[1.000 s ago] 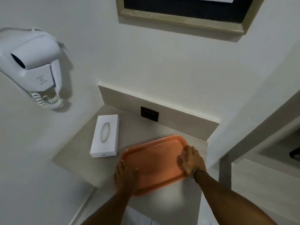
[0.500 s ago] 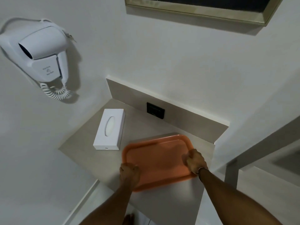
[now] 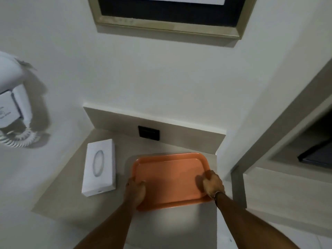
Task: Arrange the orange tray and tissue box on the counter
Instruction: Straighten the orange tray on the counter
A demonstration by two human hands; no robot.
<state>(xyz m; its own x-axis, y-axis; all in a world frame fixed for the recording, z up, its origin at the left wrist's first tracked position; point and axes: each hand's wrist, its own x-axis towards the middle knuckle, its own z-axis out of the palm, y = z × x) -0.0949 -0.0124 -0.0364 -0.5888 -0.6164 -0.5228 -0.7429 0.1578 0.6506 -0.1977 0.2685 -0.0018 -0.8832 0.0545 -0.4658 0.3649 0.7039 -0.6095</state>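
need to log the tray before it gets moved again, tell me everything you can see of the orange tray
The orange tray is a rectangular, plastic-looking tray with rounded corners and a raised rim, and it is empty. It lies on the beige counter, in the right corner near the backsplash. The left hand grips its left edge, the right hand its right. The white tissue box sits apart on its left.

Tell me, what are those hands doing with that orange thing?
A person is holding an orange tray on a small counter, one hand on each short side: the left hand on the left edge, the right hand on the right edge. The tray lies flat near the wall. A white tissue box sits beside it on the left, not touching it. A hair dryer hangs on the wall.
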